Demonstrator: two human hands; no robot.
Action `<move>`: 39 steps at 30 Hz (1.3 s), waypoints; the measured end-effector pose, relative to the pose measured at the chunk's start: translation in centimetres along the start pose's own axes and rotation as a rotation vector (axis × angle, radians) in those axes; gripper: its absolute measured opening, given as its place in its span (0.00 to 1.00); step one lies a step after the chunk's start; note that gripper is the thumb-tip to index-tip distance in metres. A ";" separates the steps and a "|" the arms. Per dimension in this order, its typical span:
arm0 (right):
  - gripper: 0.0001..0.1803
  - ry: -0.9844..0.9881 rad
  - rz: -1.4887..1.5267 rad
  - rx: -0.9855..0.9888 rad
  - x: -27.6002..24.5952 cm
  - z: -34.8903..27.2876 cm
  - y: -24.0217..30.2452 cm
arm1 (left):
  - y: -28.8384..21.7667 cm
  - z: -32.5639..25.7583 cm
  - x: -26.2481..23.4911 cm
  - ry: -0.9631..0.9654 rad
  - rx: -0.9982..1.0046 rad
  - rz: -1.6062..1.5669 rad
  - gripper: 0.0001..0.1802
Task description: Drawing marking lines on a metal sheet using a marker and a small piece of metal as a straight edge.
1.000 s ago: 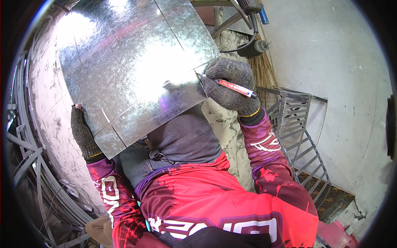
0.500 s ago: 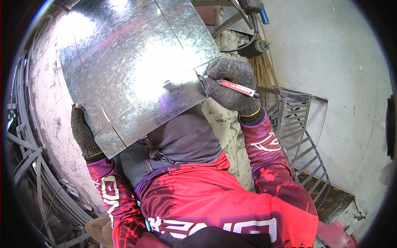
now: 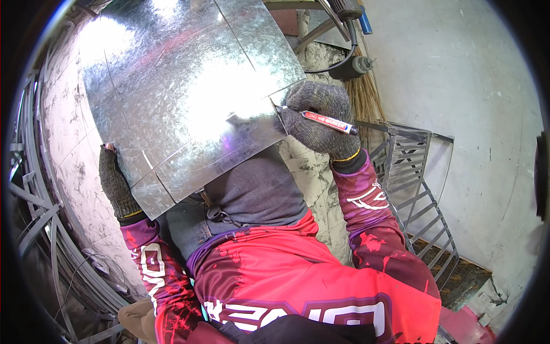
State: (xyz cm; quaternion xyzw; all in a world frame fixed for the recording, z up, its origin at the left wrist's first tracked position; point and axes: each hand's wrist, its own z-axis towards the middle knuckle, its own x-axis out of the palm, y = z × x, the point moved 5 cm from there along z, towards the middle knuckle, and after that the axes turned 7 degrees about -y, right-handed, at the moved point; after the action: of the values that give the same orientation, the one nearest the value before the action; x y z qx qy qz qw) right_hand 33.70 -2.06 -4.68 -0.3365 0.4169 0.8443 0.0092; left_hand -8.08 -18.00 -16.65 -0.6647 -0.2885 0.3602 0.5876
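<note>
A shiny galvanized metal sheet [image 3: 189,92] lies tilted across my lap, with dark lines drawn over it and along its near corners. In a grey knit glove, my right hand [image 3: 321,117] is closed around a red and white marker [image 3: 326,121], whose tip is at the line by the sheet's right edge. At the sheet's left edge, my gloved left hand [image 3: 114,180] grips it, one bare fingertip showing and the other fingers mostly hidden. Strong glare whitens the middle of the sheet.
Metal strips and bars [image 3: 43,229] are heaped along the left. On the right stand a straw broom [image 3: 364,97], a corded power tool [image 3: 352,67] and a metal lattice frame [image 3: 409,155] against the pale wall [image 3: 458,74]. A pink item [image 3: 467,324] lies at lower right.
The marker and my right hand have shifted very slightly; the sheet and my left hand look the same.
</note>
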 end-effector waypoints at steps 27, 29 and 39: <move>0.09 -0.030 0.001 0.019 -0.3 -0.7 0.3 | -0.8 -0.4 0.8 0.007 -0.101 -0.075 0.16; 0.09 -0.026 0.012 0.037 -0.3 -0.9 0.1 | -0.5 -0.3 0.7 0.015 -0.102 -0.086 0.17; 0.09 -0.045 -0.030 0.011 -0.2 -1.1 -0.2 | 0.0 0.3 -0.2 0.014 0.040 0.061 0.19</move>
State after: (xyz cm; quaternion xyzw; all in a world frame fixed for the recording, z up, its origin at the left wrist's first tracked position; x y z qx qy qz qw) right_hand 34.54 -2.68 -5.14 -0.3235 0.4160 0.8493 0.0329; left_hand -8.46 -17.96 -16.69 -0.6640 -0.2568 0.3787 0.5914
